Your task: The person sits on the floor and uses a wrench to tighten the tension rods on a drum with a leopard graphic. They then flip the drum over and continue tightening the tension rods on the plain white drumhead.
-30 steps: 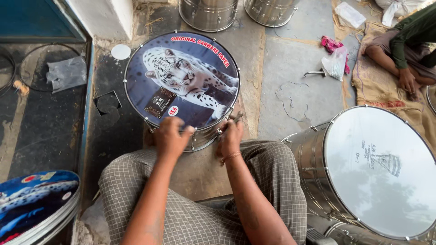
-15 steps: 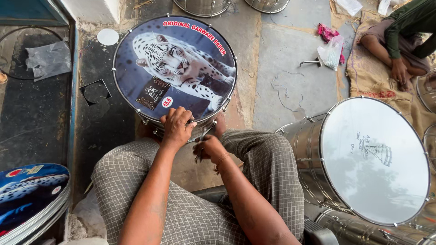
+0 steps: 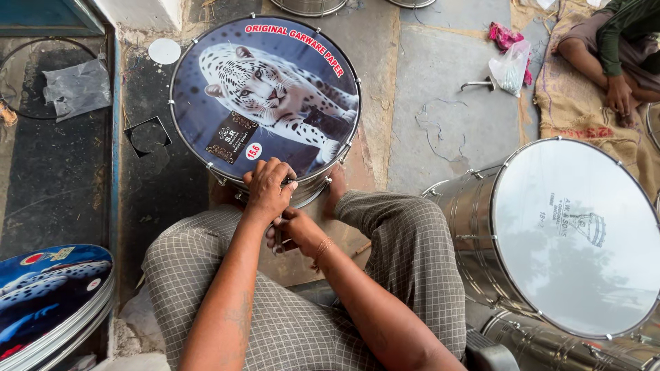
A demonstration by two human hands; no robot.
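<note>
Floor (image 3: 440,82): grey stone slabs, cracked, carrying all the drums
Steel drum (image 3: 550,233): lies on its side at the person's right, plain white head facing up, well apart from both hands
Leopard drum (image 3: 265,103): stands on the floor just ahead of the knees, printed head up, metal rim ringed with tuning lugs
Stack of printed heads (image 3: 48,302): lower left, blue with the same cat picture
Co-worker (image 3: 619,55): sits on a sack at upper right, one hand on the knee
Left hand (image 3: 269,189): curled narrow over the near rim of the leopard drum, fingers closed on a lug there
Right hand (image 3: 292,230): just below the left, fingers bent around a small metal piece; what it is cannot be told
</note>
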